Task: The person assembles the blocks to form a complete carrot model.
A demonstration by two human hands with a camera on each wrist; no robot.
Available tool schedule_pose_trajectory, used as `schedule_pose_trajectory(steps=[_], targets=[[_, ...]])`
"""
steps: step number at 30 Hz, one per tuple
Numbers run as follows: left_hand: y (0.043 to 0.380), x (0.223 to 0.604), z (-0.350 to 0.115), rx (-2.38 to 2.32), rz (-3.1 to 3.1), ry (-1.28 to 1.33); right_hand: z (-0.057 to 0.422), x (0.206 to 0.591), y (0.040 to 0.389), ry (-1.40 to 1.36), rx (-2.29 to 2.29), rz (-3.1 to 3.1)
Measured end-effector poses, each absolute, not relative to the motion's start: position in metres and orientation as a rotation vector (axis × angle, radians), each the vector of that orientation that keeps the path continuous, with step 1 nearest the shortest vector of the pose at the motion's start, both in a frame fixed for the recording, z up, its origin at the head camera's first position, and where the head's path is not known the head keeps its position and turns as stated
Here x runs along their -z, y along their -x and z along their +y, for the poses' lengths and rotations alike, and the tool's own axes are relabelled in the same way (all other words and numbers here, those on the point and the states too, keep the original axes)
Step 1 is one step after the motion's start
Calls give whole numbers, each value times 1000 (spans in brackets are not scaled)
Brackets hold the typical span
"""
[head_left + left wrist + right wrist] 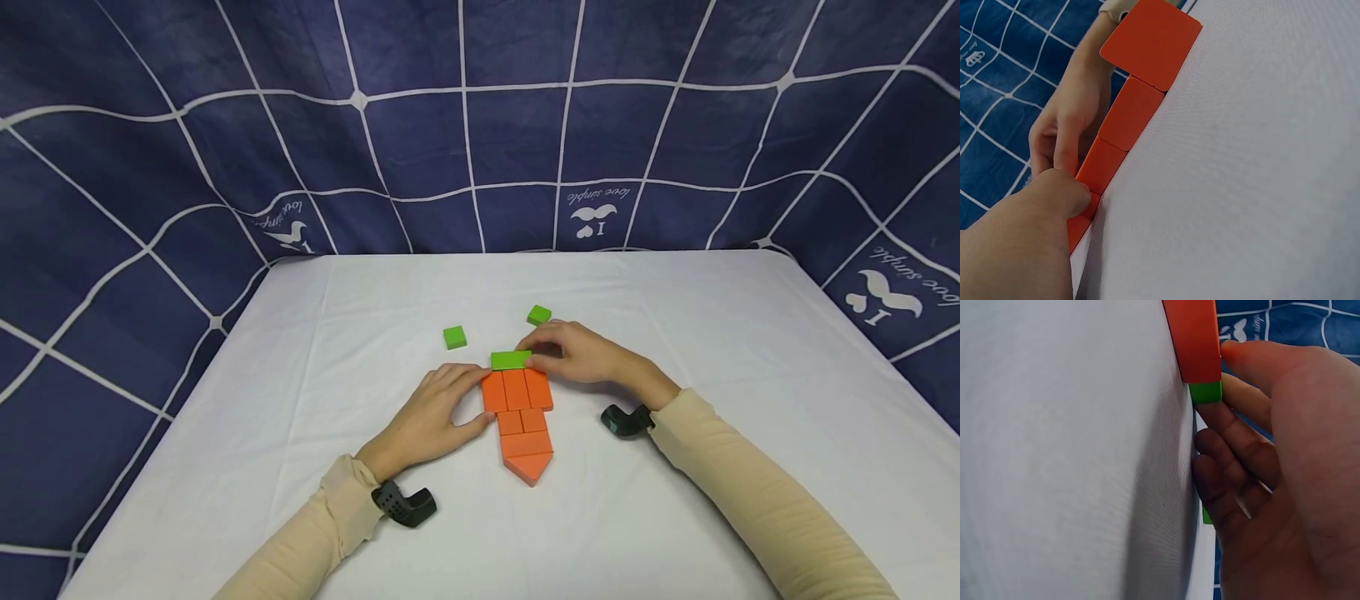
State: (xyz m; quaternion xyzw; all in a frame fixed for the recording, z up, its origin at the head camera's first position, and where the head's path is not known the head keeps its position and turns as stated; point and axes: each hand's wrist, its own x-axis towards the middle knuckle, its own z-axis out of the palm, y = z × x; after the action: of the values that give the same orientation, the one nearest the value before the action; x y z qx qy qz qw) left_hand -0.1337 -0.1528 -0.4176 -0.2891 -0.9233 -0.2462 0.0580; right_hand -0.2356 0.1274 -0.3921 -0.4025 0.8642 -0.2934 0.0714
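Observation:
Orange blocks lie flat and close together on the table: a row of upright rectangles (pixel 515 390), smaller blocks (pixel 523 421) below it, and a pointed block (pixel 529 467) at the near end. Across the row's far edge lies a green rectangular block (pixel 510 360). My right hand (pixel 573 352) pinches the right end of this green block (pixel 1205 392), its thumb in front and fingers behind. My left hand (pixel 427 417) rests at the left side of the orange blocks, fingertips by the row's upper left corner and thumb touching near its lower left.
Two small green blocks lie farther back: one to the left (pixel 454 337), one beyond my right hand (pixel 538 315). The white-covered table (pixel 337 317) meets a dark blue checked curtain (pixel 412 142) at the back. A dark band (pixel 405 504) sits on each wrist.

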Motion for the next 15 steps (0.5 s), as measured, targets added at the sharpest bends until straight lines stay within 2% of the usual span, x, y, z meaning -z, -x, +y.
schedule_pose_trajectory(steps=[15], targets=[[135,418,-151,748,-2806,864,129,395,235,1194,973,2560]])
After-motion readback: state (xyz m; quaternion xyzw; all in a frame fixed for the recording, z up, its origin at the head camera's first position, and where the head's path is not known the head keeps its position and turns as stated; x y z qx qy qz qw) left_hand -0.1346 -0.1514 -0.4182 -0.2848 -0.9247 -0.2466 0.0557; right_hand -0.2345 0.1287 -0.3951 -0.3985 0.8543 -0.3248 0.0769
